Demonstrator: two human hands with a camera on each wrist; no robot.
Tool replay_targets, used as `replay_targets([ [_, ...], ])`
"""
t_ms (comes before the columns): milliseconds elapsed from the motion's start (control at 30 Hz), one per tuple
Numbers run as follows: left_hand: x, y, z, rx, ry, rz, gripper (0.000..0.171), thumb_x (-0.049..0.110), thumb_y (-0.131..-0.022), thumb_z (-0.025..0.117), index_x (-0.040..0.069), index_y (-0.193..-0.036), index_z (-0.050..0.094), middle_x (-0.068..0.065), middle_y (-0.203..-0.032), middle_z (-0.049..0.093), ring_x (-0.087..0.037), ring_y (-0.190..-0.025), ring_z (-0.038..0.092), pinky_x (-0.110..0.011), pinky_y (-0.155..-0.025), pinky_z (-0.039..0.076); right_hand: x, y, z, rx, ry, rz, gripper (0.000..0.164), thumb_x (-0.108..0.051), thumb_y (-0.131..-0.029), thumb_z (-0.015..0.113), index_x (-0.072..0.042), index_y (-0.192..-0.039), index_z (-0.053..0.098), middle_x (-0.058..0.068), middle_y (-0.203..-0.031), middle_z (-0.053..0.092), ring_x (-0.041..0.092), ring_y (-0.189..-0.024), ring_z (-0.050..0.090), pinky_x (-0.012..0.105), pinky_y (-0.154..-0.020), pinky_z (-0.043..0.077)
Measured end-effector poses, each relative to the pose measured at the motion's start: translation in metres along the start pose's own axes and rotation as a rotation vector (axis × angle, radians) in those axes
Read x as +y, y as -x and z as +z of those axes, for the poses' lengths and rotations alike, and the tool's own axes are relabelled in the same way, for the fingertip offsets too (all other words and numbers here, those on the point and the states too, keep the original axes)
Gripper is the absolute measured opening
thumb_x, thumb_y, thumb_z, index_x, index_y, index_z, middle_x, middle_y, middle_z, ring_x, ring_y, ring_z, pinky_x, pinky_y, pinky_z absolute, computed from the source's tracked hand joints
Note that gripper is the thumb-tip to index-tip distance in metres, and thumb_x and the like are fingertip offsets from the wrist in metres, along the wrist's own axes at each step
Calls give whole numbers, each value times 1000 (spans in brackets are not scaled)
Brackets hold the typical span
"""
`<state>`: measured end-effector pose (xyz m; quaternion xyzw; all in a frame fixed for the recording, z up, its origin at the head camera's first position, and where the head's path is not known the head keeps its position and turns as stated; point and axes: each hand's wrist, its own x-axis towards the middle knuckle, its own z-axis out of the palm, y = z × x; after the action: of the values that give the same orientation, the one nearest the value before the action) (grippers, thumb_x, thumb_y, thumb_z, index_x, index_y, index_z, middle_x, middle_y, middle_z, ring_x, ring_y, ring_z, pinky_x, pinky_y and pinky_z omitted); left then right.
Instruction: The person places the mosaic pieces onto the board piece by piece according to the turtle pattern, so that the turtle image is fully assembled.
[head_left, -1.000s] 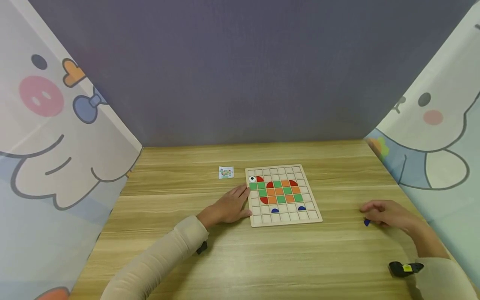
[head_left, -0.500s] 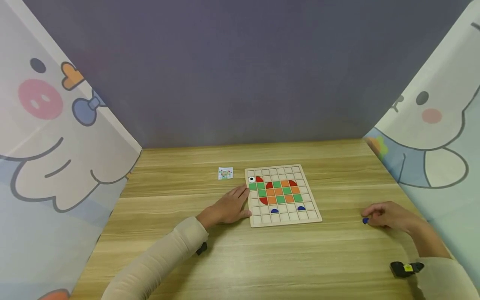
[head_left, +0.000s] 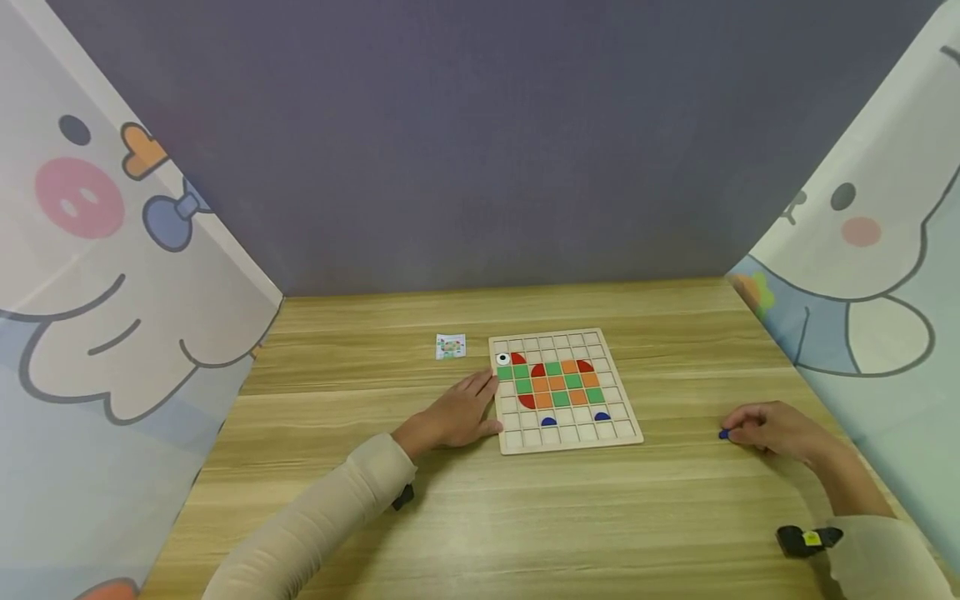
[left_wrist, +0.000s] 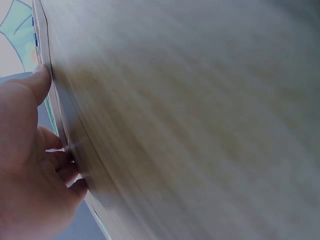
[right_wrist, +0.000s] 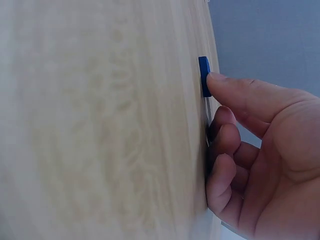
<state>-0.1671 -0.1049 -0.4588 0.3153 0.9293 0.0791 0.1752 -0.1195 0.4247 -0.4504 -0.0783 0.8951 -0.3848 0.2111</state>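
A square wooden grid board (head_left: 622, 429) lies on the table, bearing red, green and orange tiles (head_left: 558, 383), a white eye tile (head_left: 503, 359) and two blue half-round tiles. My left hand (head_left: 459, 413) rests at the board's left edge, fingers extended and thumb against the side; in the left wrist view, fingertips (left_wrist: 78, 186) touch the rim. Off to the right, my right hand (head_left: 776, 429) pinches a small blue tile (head_left: 723, 434). From the right wrist it appears edge-on, with the thumb (right_wrist: 235, 92) on it and the other fingers curled beneath; the index fingertip is hidden.
A small picture card (head_left: 451, 347) with a coloured pattern lies behind the left hand, left of the board. Wood-grain table (head_left: 562, 517) spreads around the board. A grey panel (head_left: 510, 150) stands at the back, with cartoon-printed walls on both sides.
The blue tile has turned in my right fingers and shifted slightly left and away from me. My left hand and the board stay in place.
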Motion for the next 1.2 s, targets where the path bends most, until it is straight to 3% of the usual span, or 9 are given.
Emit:
replay_targets([
  [300, 1, 1, 0, 2, 3, -10, 85, 55, -104, 48, 3, -164, 16, -14, -172, 12, -30, -160, 14, -45, -129, 21, -6, -4, 5, 80, 142, -32, 16, -13, -96, 69, -1, -105, 74, -6, -86, 70, -3, -69, 52, 22, -60, 46],
  [500, 3, 2, -4, 6, -2, -1, 84, 54, -104, 49, 2, -163, 18, -15, -171, 14, -30, -159, 16, -45, -129, 21, -12, -9, 9, 140, 255, -58, 4, -13, -91, 74, -11, -94, 73, -7, -83, 70, -5, -71, 54, 22, -62, 46],
  [700, 2, 2, -3, 10, -8, 7, 84, 53, -104, 49, 2, -163, 18, -16, -171, 15, -30, -159, 17, -45, -129, 21, -18, -12, 10, 134, 275, -41, 9, -12, -94, 71, -9, -101, 76, -7, -83, 68, -4, -66, 50, 21, -58, 43],
  [867, 2, 2, -3, 12, -4, 9, 84, 53, -104, 49, 2, -163, 18, -16, -171, 15, -31, -159, 17, -45, -129, 22, -20, -12, 10, 115, 266, -59, 10, -14, -96, 69, -10, -101, 76, -7, -83, 69, -3, -67, 51, 22, -59, 43],
  [1100, 1, 2, -2, 15, -9, 11, 84, 54, -104, 48, 1, -163, 18, -17, -171, 15, -31, -159, 17, -45, -129, 22, -25, -22, 11, 107, 79, -52, 12, -18, -100, 66, -7, -102, 72, 1, -87, 70, 5, -67, 58, 27, -56, 51],
  [1200, 2, 2, -2, 12, -10, 5, 84, 54, -104, 48, 2, -163, 17, -16, -171, 14, -31, -159, 16, -45, -129, 21, -31, -28, 10, 105, 48, -65, 16, -19, -101, 65, -5, -104, 71, 4, -89, 69, 7, -66, 57, 27, -55, 51],
])
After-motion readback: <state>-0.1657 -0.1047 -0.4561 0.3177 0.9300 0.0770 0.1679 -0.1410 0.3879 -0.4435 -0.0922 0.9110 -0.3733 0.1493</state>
